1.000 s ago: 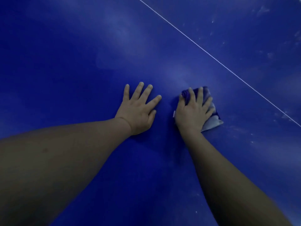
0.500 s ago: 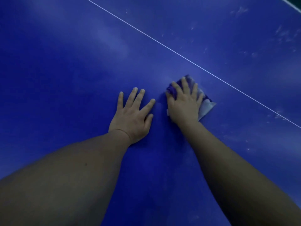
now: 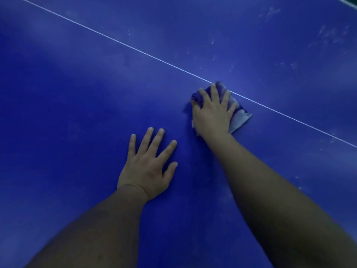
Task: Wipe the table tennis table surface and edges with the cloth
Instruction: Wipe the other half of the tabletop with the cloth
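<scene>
The blue table tennis table (image 3: 77, 113) fills the view, crossed by a thin white centre line (image 3: 119, 42). A folded purple and pale cloth (image 3: 238, 117) lies on the surface, its far end touching the white line. My right hand (image 3: 212, 115) presses flat on the cloth with fingers spread. My left hand (image 3: 148, 167) rests palm down on the bare table, nearer to me and to the left of the cloth, fingers straight and apart.
Pale dust smears and specks (image 3: 328, 35) mark the surface beyond the white line at the upper right. A white edge stripe (image 3: 347, 0) shows in the top right corner.
My right hand has pushed the cloth away from me until it reaches the white line. My left hand stays planted on the table.
</scene>
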